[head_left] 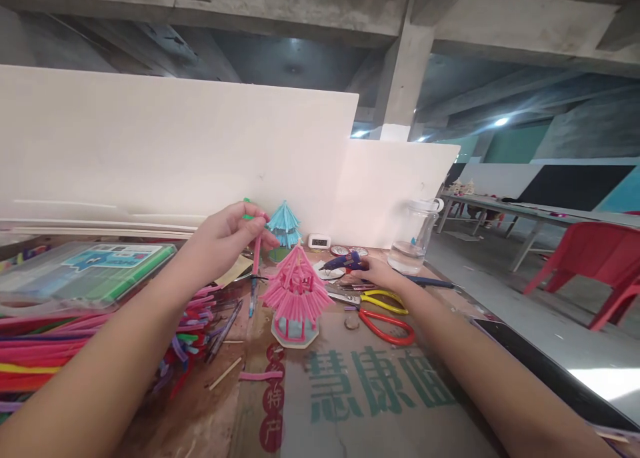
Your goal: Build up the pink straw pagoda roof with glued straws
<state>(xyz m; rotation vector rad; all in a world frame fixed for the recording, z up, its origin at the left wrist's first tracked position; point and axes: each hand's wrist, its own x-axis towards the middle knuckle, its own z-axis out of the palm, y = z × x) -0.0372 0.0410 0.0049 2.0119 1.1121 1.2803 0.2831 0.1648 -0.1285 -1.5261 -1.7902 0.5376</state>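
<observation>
A small pagoda model (296, 298) covered in pink pipe cleaners stands upright on a pale octagonal base, between my two hands. Thumb and fingers of my left hand (231, 238) are pinched together above and left of its roof. From them a short pink pipe cleaner (257, 255) hangs down. My right hand (379, 273), on the other side, is closed on a dark blue glue gun (345, 262) whose nozzle points left toward the pagoda. Behind the pink model, a similar blue pagoda (284, 225) is partly hidden by my left fingertips.
Yellow-handled scissors (384, 302) and red-handled scissors (387, 328) lie beside the pagoda. Bundled pipe cleaners (35, 351) and a plastic case (85, 271) fill the left. A small digital clock (319, 241) and a water jug (413, 238) stand before the white board (175, 145).
</observation>
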